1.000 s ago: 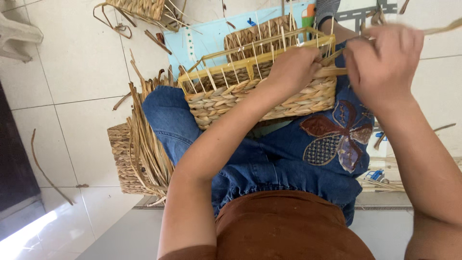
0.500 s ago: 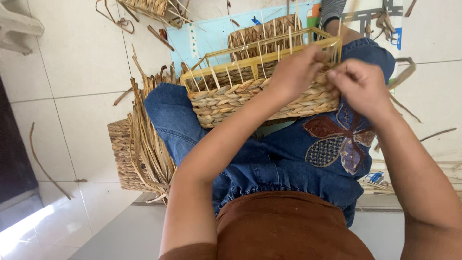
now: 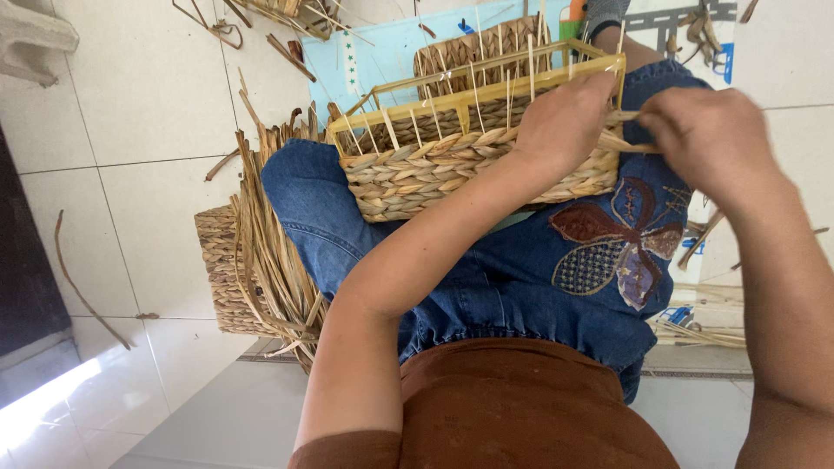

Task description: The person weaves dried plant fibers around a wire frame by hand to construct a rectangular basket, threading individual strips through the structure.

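Note:
A half-woven straw basket on a yellow wire frame rests on my lap, over blue jeans with a flower patch. My left hand presses on the basket's upper woven edge at its right end. My right hand is just right of the basket, fingers closed on a straw strand that runs from the weave. The strand's tip is hidden inside my fist.
A bundle of loose straw lies beside my left thigh over a finished woven basket. Another woven basket sits on a light blue mat behind. Straw scraps litter the white tile floor.
My right hand dropped from above the rim to the basket's right side, pulling the strand sideways. My left hand stayed on the basket's edge.

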